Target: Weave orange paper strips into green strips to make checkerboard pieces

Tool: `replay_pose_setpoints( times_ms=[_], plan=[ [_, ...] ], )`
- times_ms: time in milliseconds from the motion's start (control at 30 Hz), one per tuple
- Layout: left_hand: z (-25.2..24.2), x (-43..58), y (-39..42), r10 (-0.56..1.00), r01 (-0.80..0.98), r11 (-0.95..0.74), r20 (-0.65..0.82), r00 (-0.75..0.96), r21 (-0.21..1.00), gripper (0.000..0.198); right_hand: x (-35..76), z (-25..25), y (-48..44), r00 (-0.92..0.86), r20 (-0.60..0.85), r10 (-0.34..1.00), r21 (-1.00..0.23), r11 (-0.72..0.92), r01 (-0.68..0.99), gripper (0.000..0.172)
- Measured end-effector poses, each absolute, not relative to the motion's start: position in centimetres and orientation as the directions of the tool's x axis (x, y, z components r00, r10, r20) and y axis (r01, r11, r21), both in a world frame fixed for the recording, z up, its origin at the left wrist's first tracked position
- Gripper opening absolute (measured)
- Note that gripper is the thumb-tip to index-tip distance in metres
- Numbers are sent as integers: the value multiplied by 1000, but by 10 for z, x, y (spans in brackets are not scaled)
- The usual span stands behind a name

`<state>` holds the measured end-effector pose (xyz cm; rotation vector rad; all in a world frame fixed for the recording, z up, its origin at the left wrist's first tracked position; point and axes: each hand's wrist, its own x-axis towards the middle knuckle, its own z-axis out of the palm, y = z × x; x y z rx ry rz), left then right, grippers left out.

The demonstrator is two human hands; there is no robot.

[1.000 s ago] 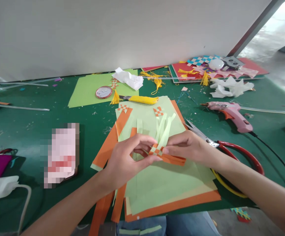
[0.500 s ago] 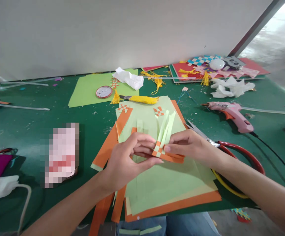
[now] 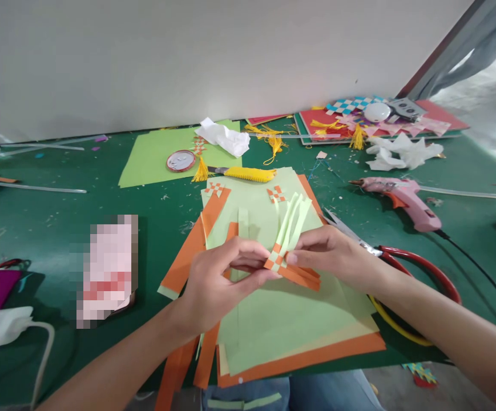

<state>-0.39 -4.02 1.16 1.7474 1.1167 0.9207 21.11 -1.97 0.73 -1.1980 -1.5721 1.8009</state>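
Between my two hands is a small woven paper piece (image 3: 275, 260), checkered in orange and pale green. Its loose green strips fan upward and its orange strips trail down to the right. My left hand (image 3: 226, 279) pinches its left edge between thumb and fingers. At its right side, my right hand (image 3: 329, 248) grips it with the thumb on the front; the fingers behind are partly hidden. Under them lies a stack of pale green paper sheets (image 3: 290, 325) with orange sheets below. Two small finished-looking woven pieces rest near its top, one being a checkered star (image 3: 276, 194).
Large scissors (image 3: 378, 251) lie by my right forearm, with a pink glue gun (image 3: 402, 197) beyond. A yellow utility knife (image 3: 250, 174) lies behind the stack. Orange paper strips (image 3: 194, 248) are at left, near a blurred-out pink object (image 3: 107, 268). Crumpled tissue (image 3: 226, 137) sits farther back.
The loose green strips have spread and leaned slightly to the right. The orange strips have fanned apart and dipped a little. Both hands keep nearly the same place and hold.
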Motion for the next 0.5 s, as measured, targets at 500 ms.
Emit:
replay_pose_setpoints(
  times_ms=[500],
  plan=[
    [10,-4,-38,925,256,-231,131,356,939,21,210,8,-20,-517,-312,797,-950,-261,172,34]
  ],
)
